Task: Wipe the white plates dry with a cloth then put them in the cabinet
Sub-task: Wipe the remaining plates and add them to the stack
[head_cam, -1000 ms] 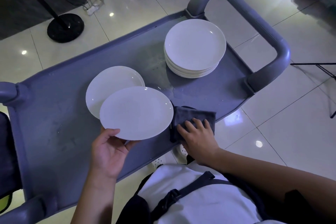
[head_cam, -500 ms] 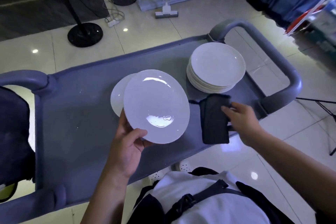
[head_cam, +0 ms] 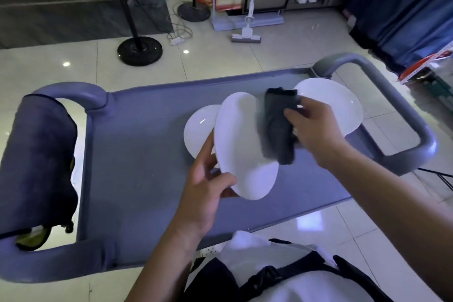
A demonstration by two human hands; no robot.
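My left hand (head_cam: pixel 204 184) grips the lower left rim of a white plate (head_cam: pixel 241 154), held tilted above the grey cart top (head_cam: pixel 137 154). My right hand (head_cam: pixel 316 130) pinches a dark folded cloth (head_cam: pixel 278 125) and holds it against the plate's upper right part. A second white plate (head_cam: pixel 197 127) lies flat on the cart behind the held one. A stack of white plates (head_cam: pixel 343 108) stands at the cart's right end, partly hidden by my right hand and the cloth.
The cart has grey loop handles at the right (head_cam: pixel 397 95) and left (head_cam: pixel 71 95) ends; a dark bag (head_cam: pixel 36 167) hangs over the left one. On the tiled floor beyond stand a black round stand base (head_cam: pixel 139 50), a mop (head_cam: pixel 246 37) and a power strip (head_cam: pixel 177 40).
My left hand raised the plate and tilted it more steeply. My right hand lifted the cloth off the cart and brought it left onto the plate's face.
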